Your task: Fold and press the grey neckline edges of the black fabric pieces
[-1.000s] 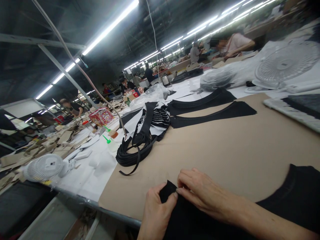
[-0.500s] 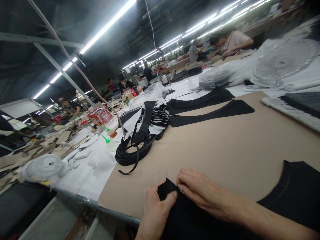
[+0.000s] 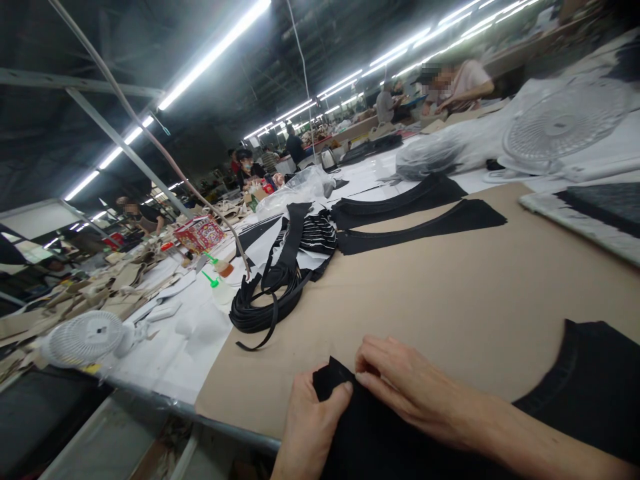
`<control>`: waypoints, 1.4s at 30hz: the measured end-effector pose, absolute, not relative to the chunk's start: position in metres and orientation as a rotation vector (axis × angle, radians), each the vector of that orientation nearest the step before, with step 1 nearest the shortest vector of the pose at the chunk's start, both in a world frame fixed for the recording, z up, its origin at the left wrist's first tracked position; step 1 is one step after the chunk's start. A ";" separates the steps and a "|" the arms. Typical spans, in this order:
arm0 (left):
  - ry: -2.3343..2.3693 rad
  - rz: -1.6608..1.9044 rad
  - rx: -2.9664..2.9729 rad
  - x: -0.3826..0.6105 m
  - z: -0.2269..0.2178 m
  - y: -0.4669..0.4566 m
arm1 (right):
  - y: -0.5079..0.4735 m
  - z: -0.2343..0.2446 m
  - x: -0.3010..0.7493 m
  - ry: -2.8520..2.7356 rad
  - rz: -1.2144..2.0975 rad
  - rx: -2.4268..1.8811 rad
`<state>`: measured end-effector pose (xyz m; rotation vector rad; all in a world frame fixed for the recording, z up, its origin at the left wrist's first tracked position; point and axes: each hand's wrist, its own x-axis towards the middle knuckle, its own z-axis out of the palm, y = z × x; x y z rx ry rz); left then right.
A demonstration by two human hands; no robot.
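Observation:
Black fabric (image 3: 380,437) hangs over the front edge of the table, with one corner raised between my hands. My left hand (image 3: 316,417) pinches that corner, thumb on top and fingers behind. Just to its right, my right hand (image 3: 393,373) has its fingers curled at the fabric's upper edge, its fingertips partly hidden. Another black piece with a curved edge (image 3: 585,380) lies to the right of my right forearm. Beyond my hands, a coil of black strips (image 3: 267,310) rests on the brown board (image 3: 425,300).
Two curved black pieces, a nearer one (image 3: 425,227) and a farther one (image 3: 400,203), lie at the board's back. White fans stand left (image 3: 93,337) and right (image 3: 563,123). Green-tipped bottles (image 3: 219,287) and a red patterned box (image 3: 200,233) are at left. Several people work farther off.
My hands hold nearly the same pose on the black fabric, with only a slight shift. In the background, a person in dark clothing has raised their head.

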<state>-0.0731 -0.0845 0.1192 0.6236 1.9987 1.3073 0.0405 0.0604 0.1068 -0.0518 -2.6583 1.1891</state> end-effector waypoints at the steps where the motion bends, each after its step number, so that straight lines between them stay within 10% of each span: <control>1: 1.991 1.298 0.634 -0.073 0.120 -0.084 | 0.059 0.108 0.041 -2.658 1.162 -0.078; 42: 2.068 1.363 0.647 -0.073 0.110 -0.090 | 0.034 0.096 0.038 -2.683 0.685 -0.090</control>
